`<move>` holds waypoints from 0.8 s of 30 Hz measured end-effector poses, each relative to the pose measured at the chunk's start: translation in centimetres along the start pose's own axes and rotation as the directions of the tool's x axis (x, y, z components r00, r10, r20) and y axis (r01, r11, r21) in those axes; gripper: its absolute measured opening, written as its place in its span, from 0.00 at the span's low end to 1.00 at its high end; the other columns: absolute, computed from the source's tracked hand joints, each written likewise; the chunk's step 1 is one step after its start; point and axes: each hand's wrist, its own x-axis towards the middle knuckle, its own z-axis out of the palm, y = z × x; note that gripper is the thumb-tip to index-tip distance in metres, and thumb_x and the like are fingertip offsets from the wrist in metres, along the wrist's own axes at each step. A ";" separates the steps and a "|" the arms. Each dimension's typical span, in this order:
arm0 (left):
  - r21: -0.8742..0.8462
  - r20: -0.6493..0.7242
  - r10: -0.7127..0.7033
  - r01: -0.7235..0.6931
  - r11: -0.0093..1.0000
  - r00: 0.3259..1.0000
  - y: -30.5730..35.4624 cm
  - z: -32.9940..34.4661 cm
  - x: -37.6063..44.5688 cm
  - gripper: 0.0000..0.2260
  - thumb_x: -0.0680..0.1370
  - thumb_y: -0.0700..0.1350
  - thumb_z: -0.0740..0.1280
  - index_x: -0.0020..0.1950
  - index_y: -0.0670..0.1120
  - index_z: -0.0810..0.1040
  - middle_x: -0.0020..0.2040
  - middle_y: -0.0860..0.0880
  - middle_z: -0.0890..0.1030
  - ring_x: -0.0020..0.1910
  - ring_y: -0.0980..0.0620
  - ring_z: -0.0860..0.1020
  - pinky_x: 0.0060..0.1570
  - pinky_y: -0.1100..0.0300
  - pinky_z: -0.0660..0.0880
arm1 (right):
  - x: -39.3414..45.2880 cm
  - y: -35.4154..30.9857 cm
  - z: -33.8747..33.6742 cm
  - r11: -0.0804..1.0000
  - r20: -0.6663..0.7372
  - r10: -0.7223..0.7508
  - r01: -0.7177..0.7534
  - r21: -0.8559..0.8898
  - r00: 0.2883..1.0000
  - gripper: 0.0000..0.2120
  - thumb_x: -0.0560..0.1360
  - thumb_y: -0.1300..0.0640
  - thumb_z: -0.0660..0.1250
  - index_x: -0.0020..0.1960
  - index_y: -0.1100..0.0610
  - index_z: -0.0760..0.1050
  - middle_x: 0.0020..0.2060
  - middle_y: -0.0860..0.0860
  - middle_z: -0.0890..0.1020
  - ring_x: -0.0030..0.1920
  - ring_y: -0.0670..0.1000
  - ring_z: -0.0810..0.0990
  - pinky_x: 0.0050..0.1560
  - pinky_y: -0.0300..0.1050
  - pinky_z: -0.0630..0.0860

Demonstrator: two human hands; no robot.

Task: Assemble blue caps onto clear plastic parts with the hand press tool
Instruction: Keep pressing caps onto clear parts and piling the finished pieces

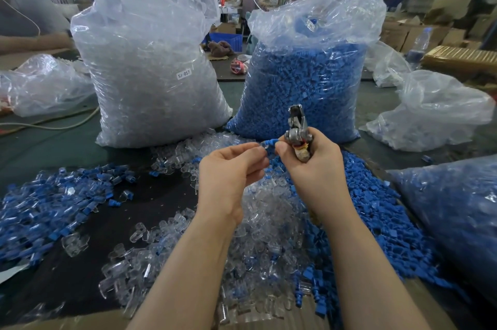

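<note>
Together, left hand (228, 168) pinches a blue-capped clear part (269, 144) while right hand (309, 160) grips the press tool (297, 125) upright.

A single wide head-worn view is given, aimed forward and down over the desk (376, 111), with both hands seen close below.

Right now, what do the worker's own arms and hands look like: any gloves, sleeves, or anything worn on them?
Both are bare. The left hand and right hand wear no gloves, and both forearms are uncovered down to the bottom edge of the frame, with no sleeve in view. No watch, band, ring, or marking shows on either wrist or on the fingers that can be seen.
</note>
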 end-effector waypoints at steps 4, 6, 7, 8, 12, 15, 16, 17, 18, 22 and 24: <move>0.014 0.007 0.035 -0.035 0.999 0.999 0.1 0.1 -0.2 0.02 0.73 0.36 0.74 0.43 0.41 0.83 0.36 0.45 0.85 0.36 0.53 0.84 0.37 0.64 0.81 | 0.0 0.0 0.1 0.999 -0.008 0.013 -0.014 -0.031 1.000 0.05 0.75 0.54 0.72 0.44 0.53 0.77 0.34 0.46 0.81 0.37 0.45 0.79 0.42 0.50 0.78; 0.059 0.014 0.071 -0.072 0.996 0.997 0.2 0.2 -0.3 0.02 0.72 0.36 0.74 0.43 0.41 0.84 0.37 0.44 0.86 0.37 0.53 0.84 0.37 0.64 0.80 | 0.0 0.0 0.2 0.999 -0.005 0.020 -0.020 -0.030 1.000 0.05 0.75 0.54 0.72 0.43 0.52 0.77 0.34 0.46 0.82 0.38 0.45 0.80 0.43 0.52 0.79; 0.086 0.016 0.093 -0.094 0.992 0.996 0.2 0.2 -0.3 0.02 0.72 0.36 0.74 0.43 0.41 0.84 0.37 0.44 0.86 0.37 0.53 0.84 0.37 0.65 0.80 | 0.1 0.0 0.2 0.999 -0.003 0.027 -0.027 -0.026 1.000 0.05 0.74 0.54 0.72 0.43 0.52 0.77 0.35 0.46 0.82 0.38 0.46 0.81 0.44 0.53 0.79; 0.113 0.017 0.118 -0.120 0.986 0.993 0.2 0.3 -0.3 0.02 0.72 0.35 0.74 0.43 0.41 0.84 0.37 0.45 0.86 0.37 0.53 0.84 0.37 0.65 0.80 | 0.1 -0.1 0.3 0.999 0.001 0.036 -0.036 -0.022 0.999 0.05 0.74 0.54 0.72 0.43 0.52 0.77 0.35 0.46 0.82 0.39 0.46 0.81 0.44 0.54 0.79; 0.220 0.019 0.238 -0.236 0.947 0.971 0.0 0.5 -0.5 0.03 0.72 0.36 0.75 0.42 0.43 0.85 0.36 0.48 0.85 0.38 0.53 0.84 0.38 0.64 0.80 | 0.2 -0.2 0.4 0.998 0.020 0.066 -0.067 0.016 0.998 0.04 0.74 0.54 0.72 0.43 0.52 0.77 0.37 0.46 0.83 0.38 0.49 0.81 0.45 0.57 0.79; 0.281 0.017 0.310 -0.302 0.911 0.951 -0.1 0.5 -0.4 0.06 0.71 0.36 0.75 0.40 0.46 0.84 0.35 0.50 0.85 0.37 0.55 0.84 0.41 0.63 0.81 | 0.2 -0.4 0.2 0.997 0.054 0.063 -0.065 0.048 0.997 0.03 0.73 0.55 0.71 0.42 0.52 0.78 0.36 0.49 0.82 0.38 0.53 0.80 0.43 0.59 0.79; 0.307 0.015 0.336 -0.324 0.895 0.942 -0.2 0.5 -0.3 0.07 0.71 0.36 0.75 0.40 0.48 0.84 0.35 0.51 0.85 0.37 0.56 0.84 0.41 0.63 0.80 | 0.2 -0.4 0.1 0.997 0.070 0.061 -0.065 0.047 0.996 0.03 0.73 0.56 0.71 0.42 0.52 0.78 0.36 0.49 0.82 0.38 0.53 0.80 0.42 0.59 0.78; 0.335 0.015 0.360 -0.344 0.877 0.933 -0.3 0.5 -0.3 0.07 0.71 0.36 0.75 0.40 0.49 0.83 0.35 0.52 0.85 0.37 0.57 0.83 0.40 0.65 0.80 | 0.2 -0.4 0.0 0.997 0.086 0.065 -0.069 0.045 0.994 0.03 0.73 0.57 0.71 0.42 0.52 0.78 0.36 0.48 0.82 0.38 0.52 0.80 0.43 0.59 0.79; 0.359 0.014 0.381 -0.360 0.861 0.925 -0.4 0.5 -0.2 0.08 0.71 0.37 0.75 0.39 0.50 0.83 0.35 0.54 0.85 0.36 0.58 0.83 0.39 0.66 0.79 | 0.2 -0.4 -0.1 0.996 0.098 0.072 -0.076 0.044 0.993 0.04 0.74 0.57 0.71 0.42 0.51 0.79 0.36 0.48 0.83 0.38 0.52 0.81 0.44 0.59 0.79; 0.396 0.015 0.428 -0.398 0.827 0.904 -0.7 0.4 -0.1 0.07 0.71 0.40 0.76 0.38 0.51 0.83 0.34 0.56 0.84 0.34 0.60 0.82 0.36 0.69 0.77 | 0.4 -0.4 -0.3 0.995 0.160 0.070 -0.080 0.058 0.985 0.07 0.75 0.60 0.70 0.42 0.49 0.79 0.38 0.46 0.85 0.42 0.49 0.84 0.48 0.53 0.81; 0.407 0.014 0.433 -0.400 0.821 0.901 -0.7 0.2 0.0 0.07 0.72 0.41 0.76 0.38 0.52 0.83 0.34 0.56 0.84 0.35 0.60 0.82 0.37 0.67 0.78 | 0.4 -0.3 -0.5 0.995 0.198 0.053 -0.068 0.069 0.979 0.07 0.76 0.61 0.69 0.43 0.49 0.80 0.37 0.44 0.85 0.41 0.44 0.83 0.45 0.40 0.80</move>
